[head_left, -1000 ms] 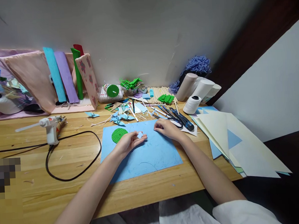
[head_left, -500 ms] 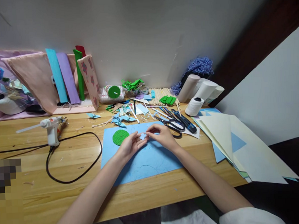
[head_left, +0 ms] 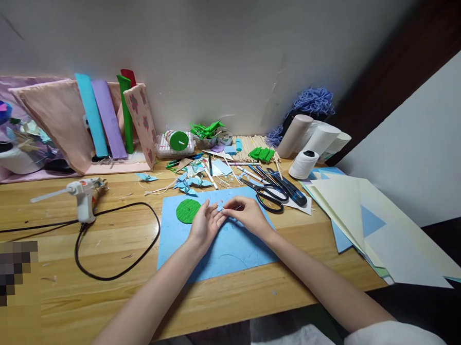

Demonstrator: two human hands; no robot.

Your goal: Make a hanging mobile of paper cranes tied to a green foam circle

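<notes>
A small light blue piece of paper point(head_left: 220, 206) is at the fingertips of both hands. My right hand point(head_left: 248, 215) pinches it between thumb and fingers. My left hand point(head_left: 206, 225) is palm up with its fingers stretched out, and the paper is at or on its fingertips; whether it grips the paper is hard to tell. Both hands are over a blue sheet point(head_left: 220, 265) on the wooden table. Beside my left thumb, a green disc point(head_left: 188, 211) with a small dark centre lies on the sheet, partly covered by the hand.
A hot glue gun point(head_left: 84, 201) with a looped black cord stands at left. Black scissors point(head_left: 268, 196) and a cutter knife point(head_left: 291, 189) lie behind my right hand. Folded blue paper pieces point(head_left: 188, 184) and thread spools point(head_left: 303, 163) sit farther back; large paper sheets point(head_left: 372, 227) overhang at right.
The whole view has shifted slightly, moving the table things a little to the right. My left hand has turned a bit more upright, and my right fingertips have moved closer over the paper piece.
</notes>
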